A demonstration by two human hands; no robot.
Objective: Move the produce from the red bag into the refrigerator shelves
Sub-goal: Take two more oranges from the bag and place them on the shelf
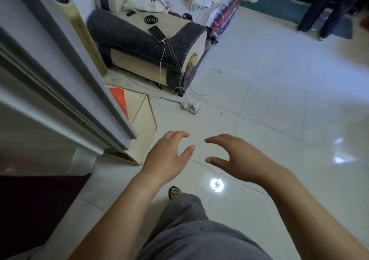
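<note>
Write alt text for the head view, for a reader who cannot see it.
Two empty hands, the left hand and right hand, hover open with fingers loosely curved above a glossy white tiled floor. A grey refrigerator door stands at the left, with something red partly hidden behind its edge, and a sofa lies beyond.

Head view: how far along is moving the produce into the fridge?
Done: nothing shows; no produce or shelf interior is in view. In hand: nothing; the left hand and right hand hover open and empty over the tiled floor. Left: possibly everything. A red-orange sheet on the wooden stand beside the grey door may be the bag, but its contents are hidden.
</note>
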